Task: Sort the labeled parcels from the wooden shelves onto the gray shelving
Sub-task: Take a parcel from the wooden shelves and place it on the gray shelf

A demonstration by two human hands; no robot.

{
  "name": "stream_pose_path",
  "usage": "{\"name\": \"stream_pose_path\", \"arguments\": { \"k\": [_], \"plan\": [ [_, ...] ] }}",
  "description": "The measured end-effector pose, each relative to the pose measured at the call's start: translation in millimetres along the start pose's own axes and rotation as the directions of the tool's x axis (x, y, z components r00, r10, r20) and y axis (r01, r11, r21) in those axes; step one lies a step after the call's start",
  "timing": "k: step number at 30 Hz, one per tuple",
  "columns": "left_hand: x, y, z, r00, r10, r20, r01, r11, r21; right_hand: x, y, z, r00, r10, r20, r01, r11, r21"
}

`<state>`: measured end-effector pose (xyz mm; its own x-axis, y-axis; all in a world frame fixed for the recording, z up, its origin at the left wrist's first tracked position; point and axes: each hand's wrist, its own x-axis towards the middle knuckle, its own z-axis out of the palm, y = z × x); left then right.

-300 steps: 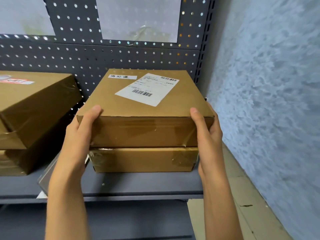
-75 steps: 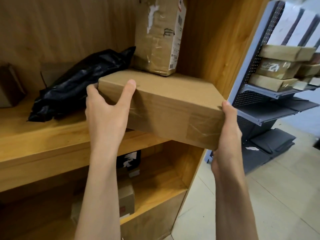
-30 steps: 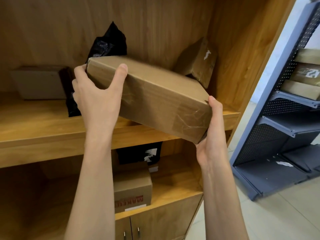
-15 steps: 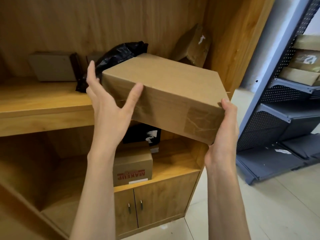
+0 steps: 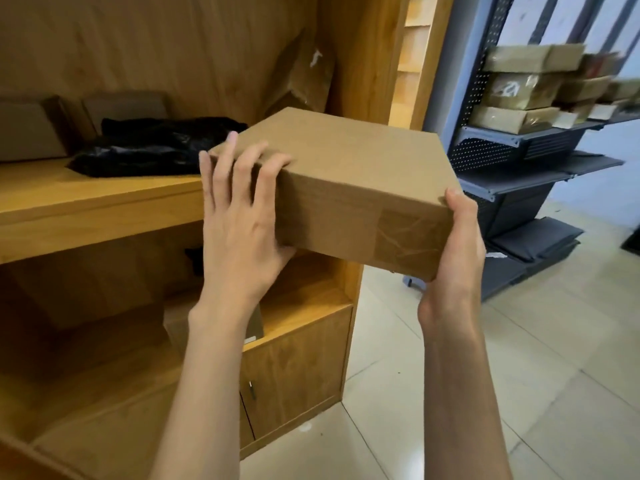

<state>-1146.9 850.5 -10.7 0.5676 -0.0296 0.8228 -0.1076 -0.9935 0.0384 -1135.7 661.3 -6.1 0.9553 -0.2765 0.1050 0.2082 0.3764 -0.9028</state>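
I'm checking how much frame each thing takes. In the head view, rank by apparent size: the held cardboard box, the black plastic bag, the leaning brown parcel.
1. Held cardboard box, though nearness inflates it.
2. Black plastic bag.
3. Leaning brown parcel, partly hidden behind the box.

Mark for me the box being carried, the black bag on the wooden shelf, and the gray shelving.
cardboard box (image 5: pixel 349 161), head view, middle of its top face.
black bag (image 5: pixel 152 147), head view, middle of the crumpled plastic.
gray shelving (image 5: pixel 519 143), head view, front edge of the shelf bearing stacked parcels.
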Motion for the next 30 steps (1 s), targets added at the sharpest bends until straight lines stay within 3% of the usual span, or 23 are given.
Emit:
{"name": "stream_pose_path", "arguments": {
  "k": [3, 6, 10, 13, 15, 18, 21, 27, 30],
  "plan": [
    [6.3, 7.0, 4.2, 0.998, 0.008, -0.067, -0.013, 0.997, -0.072, -3.6, -15.0, -12.2, 0.999, -0.037, 0.011, 0.037, 0.999, 0.008],
    [18.4, 13.1, 5.4, 0.993, -0.083, -0.087, 0.064, 0.978, -0.199, 0.7, -28.2, -20.6, 0.998, -0.06, -0.022, 0.061, 0.997, 0.052],
    [31.2, 22.0, 0.7, 0.964, -0.265, 0.013, 0.236, 0.832, -0.502, -0.1, -27.1, -27.2, 0.992, -0.123, -0.035, 0.124, 0.992, 0.016],
    [37.4, 28.2, -2.7, 0.887, -0.419, 0.194, 0.426, 0.576, -0.698, 0.6, -17.3, -30.2, 0.995, -0.084, -0.048, 0.084, 0.996, 0.004],
    [39.1, 33.1, -5.3, 0.785, -0.493, 0.375, 0.564, 0.317, -0.762, 2.3, -12.2, -30.8, 0.996, -0.06, -0.064, 0.061, 0.998, 0.006],
    [37.2, 37.0, -9.6, 0.648, -0.465, 0.602, 0.644, -0.086, -0.76, 3.4, -5.1, -30.5, 0.994, -0.051, -0.1, 0.048, 0.998, -0.027],
    [32.3, 33.7, -11.5, 0.559, -0.379, 0.737, 0.659, -0.337, -0.673, 2.8, 2.5, -30.4, 0.989, -0.048, -0.14, 0.042, 0.998, -0.051],
    [22.6, 17.6, -13.3, 0.493, -0.37, 0.787, 0.689, -0.386, -0.613, 6.5, 15.8, -34.2, 0.983, -0.031, -0.181, 0.034, 0.999, 0.014],
    [18.5, 6.4, -11.3, 0.479, -0.357, 0.802, 0.689, -0.413, -0.595, 10.7, 18.4, -39.8, 0.992, 0.002, -0.126, 0.008, 0.997, 0.082]
  ]
}}
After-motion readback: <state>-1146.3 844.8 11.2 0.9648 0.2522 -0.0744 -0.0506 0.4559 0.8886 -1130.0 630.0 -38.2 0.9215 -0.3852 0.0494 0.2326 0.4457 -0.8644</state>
